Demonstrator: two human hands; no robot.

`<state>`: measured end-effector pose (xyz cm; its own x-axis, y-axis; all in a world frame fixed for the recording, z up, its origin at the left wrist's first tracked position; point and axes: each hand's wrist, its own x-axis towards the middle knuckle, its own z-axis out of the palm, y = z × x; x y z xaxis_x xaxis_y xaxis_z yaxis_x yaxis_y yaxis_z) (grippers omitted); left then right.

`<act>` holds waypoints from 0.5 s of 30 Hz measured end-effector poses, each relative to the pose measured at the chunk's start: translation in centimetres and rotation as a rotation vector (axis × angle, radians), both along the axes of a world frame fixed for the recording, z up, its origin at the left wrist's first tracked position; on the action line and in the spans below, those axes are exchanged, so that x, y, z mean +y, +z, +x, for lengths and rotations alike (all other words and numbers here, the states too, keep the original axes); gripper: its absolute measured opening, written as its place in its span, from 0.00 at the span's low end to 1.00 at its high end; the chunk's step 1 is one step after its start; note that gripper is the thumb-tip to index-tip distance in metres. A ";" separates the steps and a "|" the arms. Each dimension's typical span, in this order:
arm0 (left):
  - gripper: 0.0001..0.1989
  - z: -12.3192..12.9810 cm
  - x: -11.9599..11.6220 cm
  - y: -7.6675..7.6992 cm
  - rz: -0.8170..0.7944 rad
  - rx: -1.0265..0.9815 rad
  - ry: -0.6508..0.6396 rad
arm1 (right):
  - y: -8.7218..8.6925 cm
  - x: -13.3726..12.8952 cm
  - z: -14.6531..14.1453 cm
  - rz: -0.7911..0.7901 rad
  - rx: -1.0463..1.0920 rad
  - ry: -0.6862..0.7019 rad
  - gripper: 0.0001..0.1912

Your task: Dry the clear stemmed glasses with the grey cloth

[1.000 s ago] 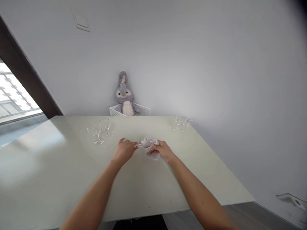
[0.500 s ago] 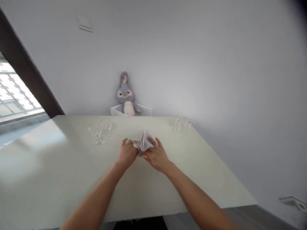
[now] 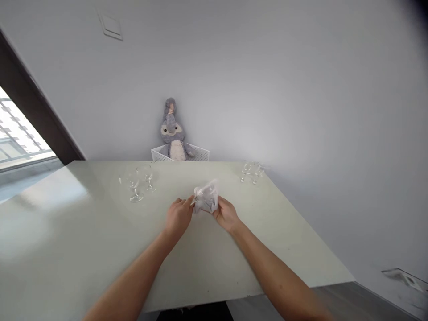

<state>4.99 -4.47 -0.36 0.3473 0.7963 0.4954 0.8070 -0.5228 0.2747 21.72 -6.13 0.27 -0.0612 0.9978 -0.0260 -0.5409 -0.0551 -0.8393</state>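
Note:
Over the middle of the white table [image 3: 133,249] I hold a clear stemmed glass [image 3: 207,192], tipped on its side. Its foot end is pinched in the fingers of my left hand [image 3: 179,217]. A pale grey cloth [image 3: 210,206] wraps partly round the bowl, and my right hand [image 3: 227,214] is closed on this cloth from the right. Some fingertips of the right hand are hidden behind the cloth.
Clear stemmed glasses [image 3: 134,187] stand on the table to the left. More glasses [image 3: 246,170] stand near the right edge. Behind the table a grey plush toy [image 3: 173,131] sits in a white perforated basket [image 3: 201,154] against the wall.
The cloth has opened out, and the glass, hidden in it before, now shows lying sideways. My right hand has turned from lying over the cloth to gripping it at the right side.

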 end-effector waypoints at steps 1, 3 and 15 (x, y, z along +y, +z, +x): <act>0.17 0.1 -0.1 0.0 0.005 -0.006 0.015 | -0.1 -0.4 -0.8 0.047 0.014 0.013 0.14; 0.18 0.6 -0.6 0.1 0.013 -0.011 0.024 | -0.2 -1.1 -2.2 0.125 -0.010 0.027 0.14; 0.19 2.8 -2.7 0.1 0.029 -0.141 -0.046 | -2.1 -1.3 -2.6 0.152 -0.332 -0.121 0.14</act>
<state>7.81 -7.16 -0.28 0.3088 0.7654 0.5646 0.7363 -0.5681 0.3675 19.09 -7.48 -1.81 0.0445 0.9912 0.1247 -0.2329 0.1317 -0.9635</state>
